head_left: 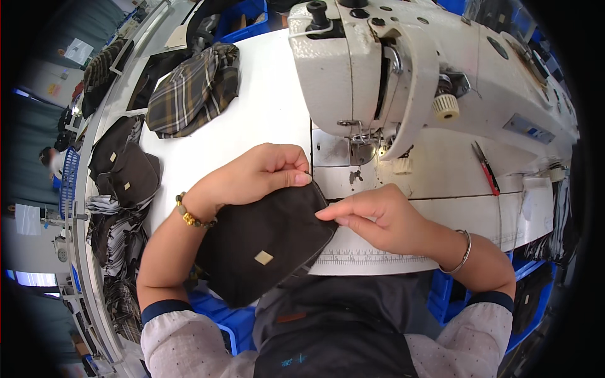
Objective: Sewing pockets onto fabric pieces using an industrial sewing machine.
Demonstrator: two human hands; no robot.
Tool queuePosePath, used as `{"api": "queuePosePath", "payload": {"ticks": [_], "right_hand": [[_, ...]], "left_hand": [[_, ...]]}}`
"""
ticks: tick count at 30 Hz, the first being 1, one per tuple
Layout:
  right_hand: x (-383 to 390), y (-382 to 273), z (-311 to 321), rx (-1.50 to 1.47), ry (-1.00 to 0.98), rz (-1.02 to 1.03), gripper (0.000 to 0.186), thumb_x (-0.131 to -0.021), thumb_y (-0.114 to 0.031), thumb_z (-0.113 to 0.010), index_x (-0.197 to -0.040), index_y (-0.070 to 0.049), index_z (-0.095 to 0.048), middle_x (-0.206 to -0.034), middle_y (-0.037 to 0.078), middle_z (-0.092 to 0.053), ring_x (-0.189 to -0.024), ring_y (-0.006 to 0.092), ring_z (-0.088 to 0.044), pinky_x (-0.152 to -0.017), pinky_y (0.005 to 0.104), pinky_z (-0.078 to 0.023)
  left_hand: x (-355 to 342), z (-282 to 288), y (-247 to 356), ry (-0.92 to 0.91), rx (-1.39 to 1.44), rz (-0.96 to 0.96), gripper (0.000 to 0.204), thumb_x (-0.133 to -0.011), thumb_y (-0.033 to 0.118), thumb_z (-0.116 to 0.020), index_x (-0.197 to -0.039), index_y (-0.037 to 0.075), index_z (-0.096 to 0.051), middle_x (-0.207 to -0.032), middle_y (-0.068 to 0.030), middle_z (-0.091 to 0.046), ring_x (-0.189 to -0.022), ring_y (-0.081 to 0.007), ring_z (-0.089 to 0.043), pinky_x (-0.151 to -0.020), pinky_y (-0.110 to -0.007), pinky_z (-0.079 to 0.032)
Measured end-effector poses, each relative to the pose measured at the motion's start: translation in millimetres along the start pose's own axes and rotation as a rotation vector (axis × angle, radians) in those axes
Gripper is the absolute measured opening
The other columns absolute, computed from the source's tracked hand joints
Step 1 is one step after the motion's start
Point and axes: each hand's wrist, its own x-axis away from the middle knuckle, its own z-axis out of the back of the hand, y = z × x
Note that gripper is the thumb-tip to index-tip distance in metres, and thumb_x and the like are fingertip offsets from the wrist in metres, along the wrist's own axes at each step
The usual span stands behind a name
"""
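A dark brown fabric piece with rounded corners and a small cream label (pixel 277 228) hangs partly over the table's front edge. My left hand (pixel 268 173) pinches its upper corner between thumb and curled fingers. At the right edge of the same fabric, my right hand (pixel 378 217) holds thumb and forefinger close together on the border; whether a thread is between them is too small to tell. Just beyond the hands stands a white sewing machine (pixel 359 82), its needle and presser foot (pixel 365 148) over the metal plate.
Red-handled thread snips (pixel 485 169) lie right of the needle. Folded plaid fabric (pixel 192 94) rests at the back left. Dark labelled pieces (pixel 126 167) are stacked along the left edge. A ruler strip (pixel 372 259) runs along the front edge. Blue bins (pixel 236 324) stand below the table.
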Motion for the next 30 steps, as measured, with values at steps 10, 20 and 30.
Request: {"api": "queuePosePath", "payload": {"ticks": [10,20,30], "right_hand": [[-1.7,8.8,-0.6,0.93,0.241,0.705,0.026,-0.074,-0.004,-0.075,-0.099,-0.007,-0.074,-0.077,0.002,-0.066,-0.061,0.0133,-0.064,-0.049,0.026,-0.046],[-7.5,27.5,4.8,1.141,0.238,0.374,0.005,-0.077,-0.008,-0.065,-0.077,-0.007,-0.06,-0.061,0.003,-0.057,-0.055,0.0185,-0.063,-0.045,0.0336,-0.047],[-4.6,25.7,9.9,1.249,0.231,0.159,0.044,-0.072,-0.007,-0.066,-0.115,-0.002,-0.073,-0.058,0.006,-0.062,-0.052,0.0236,-0.064,-0.044,0.0366,-0.047]], "left_hand": [[-37.4,4.8,4.7,-0.067,-0.198,-0.01,0.018,-0.101,0.018,-0.064,-0.099,0.0,-0.063,-0.08,-0.0005,-0.061,-0.077,-0.0095,-0.05,-0.073,-0.029,-0.046],[-66.7,-7.9,6.0,0.251,-0.608,-0.158,0.021,-0.089,0.017,-0.074,-0.106,0.005,-0.07,-0.097,-0.0093,-0.072,-0.091,-0.0257,-0.066,-0.083,-0.036,-0.052],[-91.7,1.1,-9.7,0.417,-0.803,-0.626,0.027,-0.078,0.006,-0.075,-0.105,0.007,-0.074,-0.102,-0.0127,-0.073,-0.099,-0.0341,-0.068,-0.085,-0.042,-0.053]]}}
